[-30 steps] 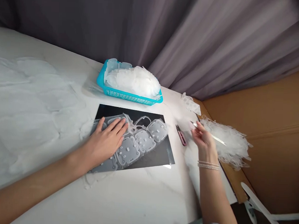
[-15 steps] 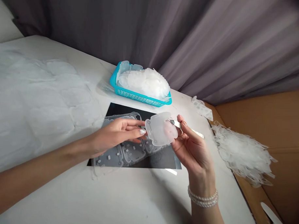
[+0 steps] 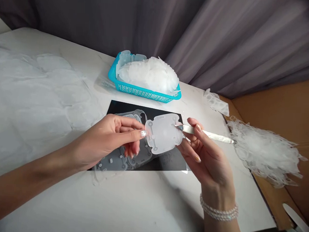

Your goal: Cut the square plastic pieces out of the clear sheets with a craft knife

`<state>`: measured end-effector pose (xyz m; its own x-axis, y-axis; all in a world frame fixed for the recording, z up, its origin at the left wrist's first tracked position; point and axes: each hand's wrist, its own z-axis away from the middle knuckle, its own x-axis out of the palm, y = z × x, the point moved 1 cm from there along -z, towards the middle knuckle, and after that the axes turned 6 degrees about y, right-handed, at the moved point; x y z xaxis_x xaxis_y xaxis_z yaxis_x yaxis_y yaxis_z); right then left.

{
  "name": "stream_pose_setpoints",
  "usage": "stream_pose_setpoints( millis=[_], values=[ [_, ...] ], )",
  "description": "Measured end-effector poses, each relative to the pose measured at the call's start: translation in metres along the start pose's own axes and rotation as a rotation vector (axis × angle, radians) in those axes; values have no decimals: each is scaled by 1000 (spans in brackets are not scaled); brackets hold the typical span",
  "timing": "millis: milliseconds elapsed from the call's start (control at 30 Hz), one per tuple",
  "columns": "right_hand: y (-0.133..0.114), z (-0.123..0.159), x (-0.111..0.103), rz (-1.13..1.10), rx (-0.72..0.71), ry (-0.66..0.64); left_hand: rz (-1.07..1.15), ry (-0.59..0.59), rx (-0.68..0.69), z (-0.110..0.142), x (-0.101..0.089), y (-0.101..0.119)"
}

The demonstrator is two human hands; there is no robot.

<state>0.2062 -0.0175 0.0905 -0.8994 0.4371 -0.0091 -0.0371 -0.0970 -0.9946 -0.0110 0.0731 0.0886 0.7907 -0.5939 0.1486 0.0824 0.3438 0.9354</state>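
My left hand (image 3: 110,140) pinches the left edge of a translucent white silicone pad (image 3: 163,134) and holds it up over a black mat (image 3: 168,160). My right hand (image 3: 203,155) grips a slim metal blade tool (image 3: 207,133), its tip touching the pad's right edge. Under my hands, on the mat, lies a translucent sheet of joined pads (image 3: 122,160), partly hidden by my left hand.
A turquoise basket (image 3: 145,92) heaped with white pads stands behind the mat. A pile of stringy translucent offcuts (image 3: 264,153) lies at the right on brown cardboard (image 3: 278,106). More translucent sheets (image 3: 38,91) cover the white table's left. Grey curtain behind.
My left hand left the sheet and lifted one pad. My right hand came in from the right with the blade tool, now touching the pad's edge. The view shifted slightly.
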Motion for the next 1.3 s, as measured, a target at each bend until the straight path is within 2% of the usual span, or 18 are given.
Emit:
stream_pose_setpoints(
  millis=[233, 367, 467, 633, 833, 1067, 1200, 1300],
  values=[
    [-1, 2, -1, -197, 90, -132, 111, -6, -44, -1, -1, -4],
    [-1, 2, -8, -143, 10, -219, 234, -57, -49, -5, -3, -8],
    [-2, 2, -16, -88, -38, -321, 197, -55, -22, -5, -4, -9],
    [-4, 1, -24, -76, -23, -467, 164, -10, -33, -3, -1, -8],
    [-6, 4, -23, -115, -23, -588, 221, -92, -74, -6, -3, -11],
    [-4, 4, -25, -107, -1, -606, 123, -117, -66, -6, -1, -14],
    [-7, 2, -25, -183, -73, -511, 132, -86, -61, -8, -2, -13],
    [-8, 0, -23, -197, -71, -453, 142, -86, -66, -9, -3, -15]
  ],
)
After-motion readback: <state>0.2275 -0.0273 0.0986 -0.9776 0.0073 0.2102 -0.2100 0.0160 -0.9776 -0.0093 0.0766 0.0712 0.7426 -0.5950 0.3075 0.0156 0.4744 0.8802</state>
